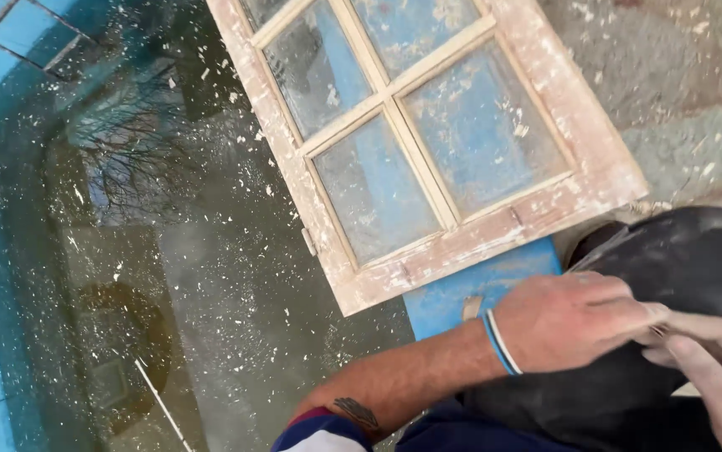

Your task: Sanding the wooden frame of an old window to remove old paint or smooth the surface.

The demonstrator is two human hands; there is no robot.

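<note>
My left hand (575, 322) reaches to the right across a black, dusty rounded shape (688, 251); its back faces up and its fingers are drawn together. Blue and white bands (502, 341) circle that wrist. My right hand (717, 368) comes in from the lower right corner, and its fingertips meet those of the left hand. Something small and brownish shows where they touch, too little of it to name. Just beyond the hands lies an old wooden window frame (478, 238) with glass panes and peeling whitish paint.
The frame rests with one corner on a blue pool edge (461, 293) and juts out over a pool of murky green water (168, 276) strewn with white paint flakes. Rough stone paving (679, 92) lies at the upper right.
</note>
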